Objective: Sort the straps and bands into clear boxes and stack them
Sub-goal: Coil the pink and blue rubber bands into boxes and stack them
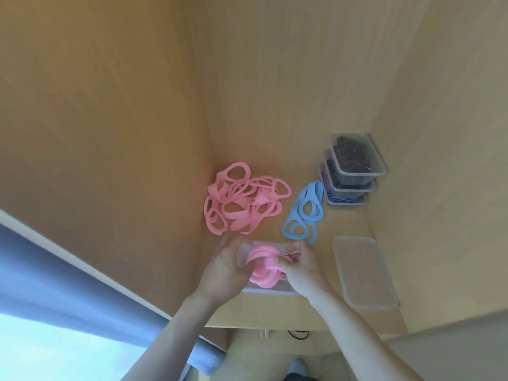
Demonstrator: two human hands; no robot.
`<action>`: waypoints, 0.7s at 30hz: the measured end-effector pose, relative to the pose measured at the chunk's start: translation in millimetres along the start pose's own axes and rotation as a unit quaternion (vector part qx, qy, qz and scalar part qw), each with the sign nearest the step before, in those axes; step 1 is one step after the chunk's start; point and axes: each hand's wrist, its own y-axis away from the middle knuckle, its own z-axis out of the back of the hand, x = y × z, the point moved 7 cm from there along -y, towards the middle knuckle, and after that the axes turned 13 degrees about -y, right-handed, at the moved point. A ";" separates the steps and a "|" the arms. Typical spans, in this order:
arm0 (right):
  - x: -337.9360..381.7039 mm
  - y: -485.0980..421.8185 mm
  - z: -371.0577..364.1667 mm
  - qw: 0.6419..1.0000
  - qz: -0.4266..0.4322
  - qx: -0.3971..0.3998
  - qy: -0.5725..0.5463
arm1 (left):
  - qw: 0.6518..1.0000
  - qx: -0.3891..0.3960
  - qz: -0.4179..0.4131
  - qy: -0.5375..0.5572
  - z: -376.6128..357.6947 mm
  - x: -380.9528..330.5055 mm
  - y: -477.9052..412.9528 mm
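A clear box sits near the desk's front edge with pink bands coiled inside it. My left hand grips the box's left end, its fingers curled over the rim. My right hand pinches a pink band over the box's right side. A loose heap of pink bands lies just behind the box. A few blue bands lie to the right of that heap.
Three clear boxes holding dark straps stand stacked at the back right by the wall. A clear lid lies flat at the right. Wooden walls close in the desk on the left, back and right. A blue curtain hangs at the lower left.
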 end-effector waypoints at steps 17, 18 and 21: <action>-1.4 15.6 -26.3 0.899 0.177 -0.023 0.399 | 0.981 0.131 -0.007 -0.143 -45.5 2.2 7.0; -1.6 17.4 -27.7 0.886 0.185 -0.026 0.424 | 0.979 0.134 -0.002 -0.153 -45.3 -0.3 5.2; 11.6 25.3 -30.5 0.836 0.243 -0.072 0.488 | 0.973 0.142 0.011 -0.180 -44.5 -6.4 0.6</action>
